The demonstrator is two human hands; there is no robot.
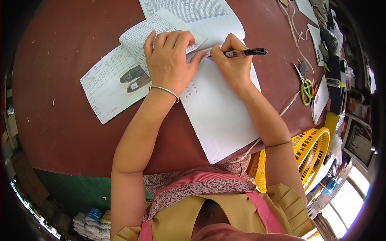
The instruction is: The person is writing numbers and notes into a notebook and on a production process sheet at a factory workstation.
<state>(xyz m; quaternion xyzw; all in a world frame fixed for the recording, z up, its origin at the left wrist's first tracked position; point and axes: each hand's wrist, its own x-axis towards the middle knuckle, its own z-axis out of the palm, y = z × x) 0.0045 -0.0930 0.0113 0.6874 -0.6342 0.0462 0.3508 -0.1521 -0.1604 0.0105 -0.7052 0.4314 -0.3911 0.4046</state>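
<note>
My right hand grips a clear-barrelled pen with a black end, its writing tip down at the upper part of a white sheet of paper. A few small handwritten marks sit near that sheet's left edge. Spread over a folded-back grid-printed sheet, my left hand presses down with bent fingers apart and thumb stretched toward the pen. Under it lies a printed form with a picture of dark shoes. A paper with a printed table lies beyond both hands.
The dark red table carries green-handled scissors and pale cord on the right. More papers and clutter line the right edge. A yellow plastic basket stands beside my right arm, below the tabletop.
</note>
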